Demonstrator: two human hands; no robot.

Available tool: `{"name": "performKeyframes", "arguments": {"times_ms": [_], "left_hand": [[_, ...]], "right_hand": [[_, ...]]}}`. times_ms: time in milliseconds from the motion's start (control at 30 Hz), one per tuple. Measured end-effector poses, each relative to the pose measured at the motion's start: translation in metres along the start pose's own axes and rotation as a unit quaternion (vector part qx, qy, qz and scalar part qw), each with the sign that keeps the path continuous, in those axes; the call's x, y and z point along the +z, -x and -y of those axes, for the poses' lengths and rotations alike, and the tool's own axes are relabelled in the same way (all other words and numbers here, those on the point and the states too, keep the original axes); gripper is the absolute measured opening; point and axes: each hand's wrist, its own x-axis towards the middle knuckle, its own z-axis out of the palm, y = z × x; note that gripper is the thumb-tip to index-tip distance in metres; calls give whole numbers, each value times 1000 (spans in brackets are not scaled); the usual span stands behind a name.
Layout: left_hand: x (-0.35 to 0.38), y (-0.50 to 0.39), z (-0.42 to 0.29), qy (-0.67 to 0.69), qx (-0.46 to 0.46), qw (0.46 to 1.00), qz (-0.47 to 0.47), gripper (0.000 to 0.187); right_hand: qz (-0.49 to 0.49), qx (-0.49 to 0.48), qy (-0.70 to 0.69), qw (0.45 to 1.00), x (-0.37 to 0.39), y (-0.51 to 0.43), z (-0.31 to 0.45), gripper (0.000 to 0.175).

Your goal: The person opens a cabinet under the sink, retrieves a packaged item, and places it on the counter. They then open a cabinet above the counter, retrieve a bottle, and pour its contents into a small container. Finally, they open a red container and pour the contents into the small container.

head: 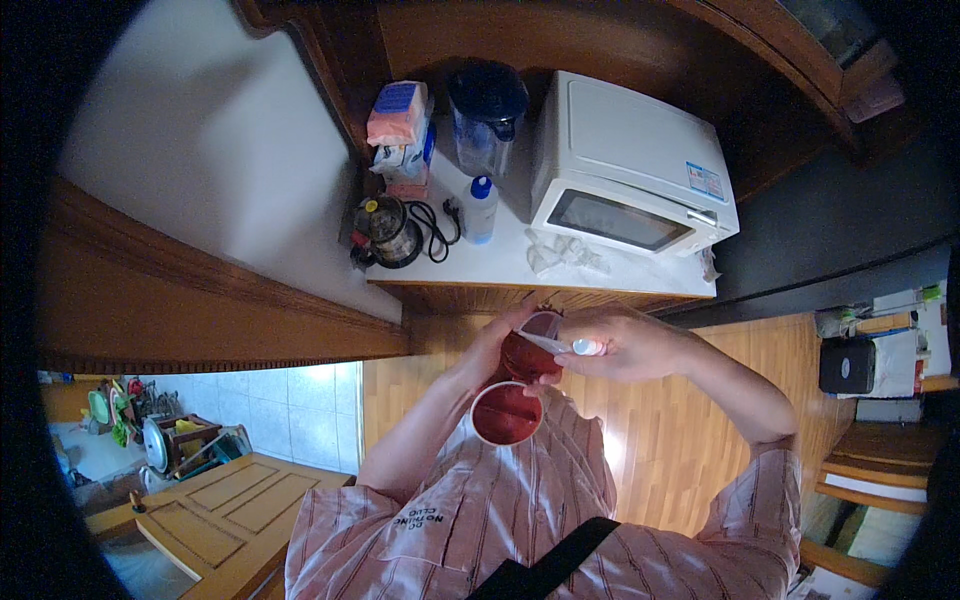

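Note:
In front of my shirt, my left hand (491, 346) is closed around a red container (531, 358). A translucent plastic piece (544, 330) stands at its far end; whether it is a lid or a bag is unclear. Just nearer to me is a round red vessel (507, 414) with a pale rim, its opening facing up; how it is supported is hidden. My right hand (619, 343) reaches in from the right, its fingers curled at the container's right side, gripping a small white cylindrical object (589, 346), perhaps a cap. Its fingertips touch the red container.
Beyond my hands, a white counter (510, 270) bears a white microwave oven (630, 172), a lidded pitcher (487, 120), a blue-capped bottle (480, 210), a glass kettle (388, 229) with a black cord, crumpled clear plastic (566, 253) and pink packages (397, 116). A wooden door (240, 514) stands lower left.

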Motion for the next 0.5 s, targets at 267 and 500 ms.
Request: {"name": "performKeyframes", "arguments": {"times_ms": [267,500], "left_hand": [[-32,-2,-8,114,57,992,-8,72],[-111,21,9,291,136,947,30,65]], "right_hand": [[-205,83,-60,973,-24,6,-14,16],[-259,240,82,932,36,-52,-214,22]]}}
